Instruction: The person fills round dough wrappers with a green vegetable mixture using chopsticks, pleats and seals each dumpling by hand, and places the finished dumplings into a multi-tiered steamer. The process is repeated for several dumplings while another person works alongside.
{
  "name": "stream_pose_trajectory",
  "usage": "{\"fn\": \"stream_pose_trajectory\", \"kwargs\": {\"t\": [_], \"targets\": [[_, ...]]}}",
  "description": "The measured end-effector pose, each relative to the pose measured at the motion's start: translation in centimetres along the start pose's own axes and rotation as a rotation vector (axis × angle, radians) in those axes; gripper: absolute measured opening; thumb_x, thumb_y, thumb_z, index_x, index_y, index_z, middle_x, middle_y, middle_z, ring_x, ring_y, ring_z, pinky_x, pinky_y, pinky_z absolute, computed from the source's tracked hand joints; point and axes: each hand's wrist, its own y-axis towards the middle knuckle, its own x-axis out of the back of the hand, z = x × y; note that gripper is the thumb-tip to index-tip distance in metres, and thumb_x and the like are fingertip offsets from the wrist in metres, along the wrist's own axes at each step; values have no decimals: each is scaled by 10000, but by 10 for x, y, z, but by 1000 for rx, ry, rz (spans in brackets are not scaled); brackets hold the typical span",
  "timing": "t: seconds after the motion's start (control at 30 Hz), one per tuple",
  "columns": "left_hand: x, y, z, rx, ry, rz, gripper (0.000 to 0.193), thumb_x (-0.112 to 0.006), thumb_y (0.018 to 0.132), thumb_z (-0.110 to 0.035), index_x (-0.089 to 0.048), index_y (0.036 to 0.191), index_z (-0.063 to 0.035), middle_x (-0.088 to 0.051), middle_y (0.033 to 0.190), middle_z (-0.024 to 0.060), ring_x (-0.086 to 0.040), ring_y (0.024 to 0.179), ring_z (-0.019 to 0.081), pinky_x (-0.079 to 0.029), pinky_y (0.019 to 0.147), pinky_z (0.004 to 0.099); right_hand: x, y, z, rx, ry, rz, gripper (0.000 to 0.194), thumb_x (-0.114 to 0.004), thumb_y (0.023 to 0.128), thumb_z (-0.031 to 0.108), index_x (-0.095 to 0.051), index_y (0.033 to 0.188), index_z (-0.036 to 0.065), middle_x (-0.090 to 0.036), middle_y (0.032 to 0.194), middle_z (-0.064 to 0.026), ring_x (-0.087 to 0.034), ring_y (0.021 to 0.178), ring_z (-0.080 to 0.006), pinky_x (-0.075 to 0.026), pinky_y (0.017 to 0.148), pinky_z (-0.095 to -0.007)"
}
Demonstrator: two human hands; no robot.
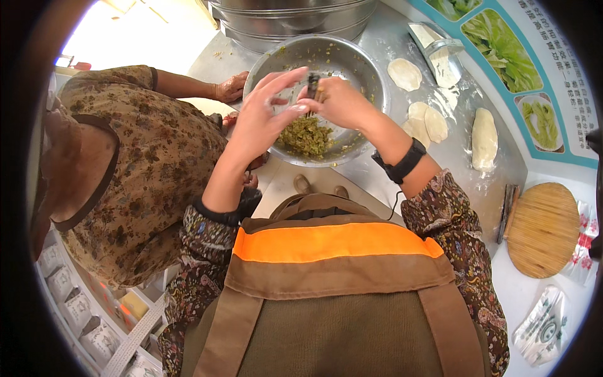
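Observation:
A large stainless steel bowl [346, 59] holds a clump of chopped green filling [306, 136], with bits stuck to its wall. Above the bowl is my left hand [268, 110], fingers spread, its thumb near the fingertips of my other hand. My right hand [337, 101] grips dark-ended sticks, seemingly chopsticks [313, 89], over the filling; their tips are partly hidden. Right of the bowl, on the metal counter [377, 165], lie a round dough wrapper [404, 74], several overlapping wrappers [435, 125] and a floured dough roll [484, 139].
Another person [146, 155] stands close on the left, a hand [232, 87] at the bowl's rim. Metal steamer tiers [292, 23] stand behind the bowl. A metal scoop [438, 56] lies near the wall poster. At right are a round wooden board [542, 230] and a plastic packet [541, 325].

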Motion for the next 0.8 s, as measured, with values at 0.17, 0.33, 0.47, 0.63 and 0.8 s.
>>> {"fn": "stream_pose_trajectory", "kwargs": {"t": [0.17,0.33,0.47,0.63,0.8], "targets": [[-10,28,-10,-94,18,104,218,-635,852,33,-672,1065,12,-609,1093,89,-635,935,167,-569,834,302,-7,10,-4,99,41,-96,243,-700,836,292,-670,884,56,-658,797,-196,-618,774,-411,-505,680,-455],[-13,54,8,-49,-31,230,215,-669,846,-1,-670,1061,9,-604,1026,60,-622,902,137,-533,772,281,7,19,-20,63,9,-9,425,-781,766,390,-653,1036,89,-678,839,-173,-634,827,-402,-511,740,-436],[-15,78,24,-76,152,240,173,-676,842,-3,-697,1013,11,-644,899,43,-629,840,118,-520,748,275,6,23,-31,-16,107,-38,480,-803,736,396,-641,1094,120,-707,885,-138,-665,858,-355,-508,778,-409],[-15,89,37,78,100,247,165,-696,840,-30,-704,998,16,-698,832,36,-630,762,96,-513,714,267,5,29,-39,-109,-82,37,630,-792,710,478,-618,1204,128,-702,916,-170,-656,882,-378,-511,808,-428],[-8,89,44,154,155,225,172,-689,856,-58,-697,1012,13,-694,876,35,-627,806,100,-515,745,268,3,26,-47,-9,-15,-50,423,-762,766,464,-734,978,99,-707,908,-170,-679,848,-328,-520,768,-398]]}}
